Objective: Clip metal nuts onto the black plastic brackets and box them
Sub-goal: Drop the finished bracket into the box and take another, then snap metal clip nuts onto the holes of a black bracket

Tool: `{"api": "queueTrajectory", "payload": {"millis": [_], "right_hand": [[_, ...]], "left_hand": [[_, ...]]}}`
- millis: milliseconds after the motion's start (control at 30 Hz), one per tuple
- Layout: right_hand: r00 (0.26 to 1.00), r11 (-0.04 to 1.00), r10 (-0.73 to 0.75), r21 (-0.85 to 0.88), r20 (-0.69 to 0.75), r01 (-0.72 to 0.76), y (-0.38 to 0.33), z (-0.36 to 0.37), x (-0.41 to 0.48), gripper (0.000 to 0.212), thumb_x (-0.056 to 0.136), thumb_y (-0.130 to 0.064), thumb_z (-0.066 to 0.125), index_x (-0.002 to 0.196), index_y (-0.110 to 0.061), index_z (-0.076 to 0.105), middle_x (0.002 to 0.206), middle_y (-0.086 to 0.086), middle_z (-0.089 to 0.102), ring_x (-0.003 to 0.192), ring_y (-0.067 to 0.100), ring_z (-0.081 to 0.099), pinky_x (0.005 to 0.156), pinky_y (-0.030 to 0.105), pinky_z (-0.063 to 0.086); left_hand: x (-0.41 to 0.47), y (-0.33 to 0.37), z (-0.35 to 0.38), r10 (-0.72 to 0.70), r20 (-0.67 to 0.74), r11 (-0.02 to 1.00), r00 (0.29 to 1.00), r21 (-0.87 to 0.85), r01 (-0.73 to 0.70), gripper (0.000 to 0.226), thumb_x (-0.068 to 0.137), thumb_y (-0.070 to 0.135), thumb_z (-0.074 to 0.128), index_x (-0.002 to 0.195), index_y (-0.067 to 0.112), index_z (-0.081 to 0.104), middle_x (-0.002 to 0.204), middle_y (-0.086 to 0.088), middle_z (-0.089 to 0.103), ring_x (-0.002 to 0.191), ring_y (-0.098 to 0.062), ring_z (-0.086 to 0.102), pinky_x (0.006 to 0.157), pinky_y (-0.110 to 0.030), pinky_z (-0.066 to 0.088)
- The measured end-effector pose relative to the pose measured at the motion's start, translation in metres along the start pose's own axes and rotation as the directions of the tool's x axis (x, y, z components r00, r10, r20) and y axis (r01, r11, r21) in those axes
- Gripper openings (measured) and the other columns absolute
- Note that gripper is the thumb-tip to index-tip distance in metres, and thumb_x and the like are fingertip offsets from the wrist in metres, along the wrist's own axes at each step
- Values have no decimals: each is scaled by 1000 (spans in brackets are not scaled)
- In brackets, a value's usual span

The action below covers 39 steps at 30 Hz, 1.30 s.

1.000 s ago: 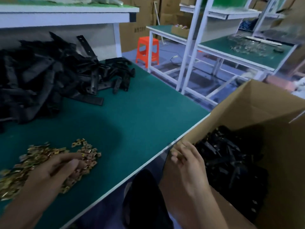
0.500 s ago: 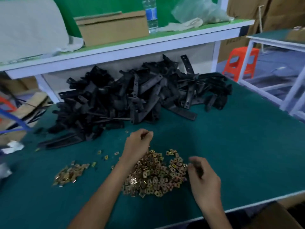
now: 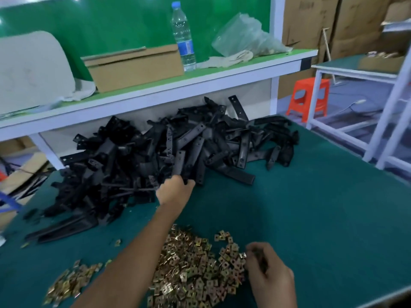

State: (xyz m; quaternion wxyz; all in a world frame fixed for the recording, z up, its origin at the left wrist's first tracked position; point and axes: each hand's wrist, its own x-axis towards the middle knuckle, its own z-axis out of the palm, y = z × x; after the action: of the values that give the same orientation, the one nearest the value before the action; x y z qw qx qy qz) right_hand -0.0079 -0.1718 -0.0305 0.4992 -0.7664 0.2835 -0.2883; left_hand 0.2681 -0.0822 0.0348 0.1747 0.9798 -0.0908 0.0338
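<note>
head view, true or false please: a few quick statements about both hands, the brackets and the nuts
1. The left hand's fingers curl into the pile of black plastic brackets. True.
2. The right hand is in that pile too. False: its curled fingers pinch at the right edge of the large heap of brass-coloured square metal nuts.
3. A clear plastic water bottle stands upright on the shelf beside a brown cardboard box. True.
4. All nuts lie in one heap. False: a smaller heap lies apart, to the left.
5. The brackets sit on the shelf. False: they lie on the green table mat below it.
</note>
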Motion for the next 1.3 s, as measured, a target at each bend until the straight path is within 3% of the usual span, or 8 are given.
{"api": "queueTrajectory", "payload": {"millis": [233,367,433,533,600,667,833,1300], "right_hand": [[992,1000,-7,-4,128,8,-4,-3,-2,13,97,-41,61,83,-41,63,78,-23,68,74,-1,64,60,19,46],[982,986,17,157,190,-47,-10,-5,-9,70,83,-88,38,77,-25,69,72,-3,71,67,11,66,65,32,51],[980,960,62,257,187,-110,-12,-8,-11,81,68,-97,43,74,-21,71,70,-3,72,66,12,66,65,35,52],[964,826,148,508,222,-244,-12,-8,-10,53,73,-70,70,87,-20,78,90,1,77,89,17,74,74,30,58],[955,771,204,565,217,-293,-11,-10,-10,31,85,-52,75,89,-21,77,92,4,77,91,19,74,69,26,57],[957,813,250,503,150,-292,-9,-10,-8,26,94,-48,63,85,-28,75,84,-3,75,78,14,72,59,29,53],[983,848,171,499,66,-181,-5,-11,-4,27,84,-58,60,95,-35,69,74,-8,68,49,6,56,41,25,43],[994,816,70,567,88,-107,1,-14,-1,19,84,-25,76,99,-33,68,78,-1,69,50,12,58,43,24,45]], "left_hand": [[-120,-55,-64,22,-230,954,973,-286,-89,24,95,39,49,114,36,63,58,7,63,51,-13,59,48,-27,41],[-195,-46,-61,248,-8,798,969,-566,-208,25,98,35,38,110,50,55,81,14,69,51,-4,54,47,-24,41],[-220,-33,-45,377,122,743,918,-632,-221,29,99,32,38,111,51,56,91,16,69,69,-3,60,62,-24,46],[-231,-22,-21,530,268,692,804,-685,-229,39,97,25,37,118,51,58,110,25,66,101,6,60,85,-12,45],[-219,-22,-11,551,247,687,797,-677,-265,44,103,22,35,130,51,55,115,22,67,92,8,63,82,-11,47],[-198,-22,1,515,132,764,847,-518,-384,42,107,26,34,142,46,48,108,14,70,78,5,60,75,-16,48],[-158,-11,25,509,78,860,857,5,-511,41,107,29,43,147,21,50,128,-4,57,119,-24,45,101,-33,36],[-155,-13,22,491,16,871,871,-30,-491,15,98,27,60,110,24,68,109,6,68,104,-16,58,89,-28,43]]}}
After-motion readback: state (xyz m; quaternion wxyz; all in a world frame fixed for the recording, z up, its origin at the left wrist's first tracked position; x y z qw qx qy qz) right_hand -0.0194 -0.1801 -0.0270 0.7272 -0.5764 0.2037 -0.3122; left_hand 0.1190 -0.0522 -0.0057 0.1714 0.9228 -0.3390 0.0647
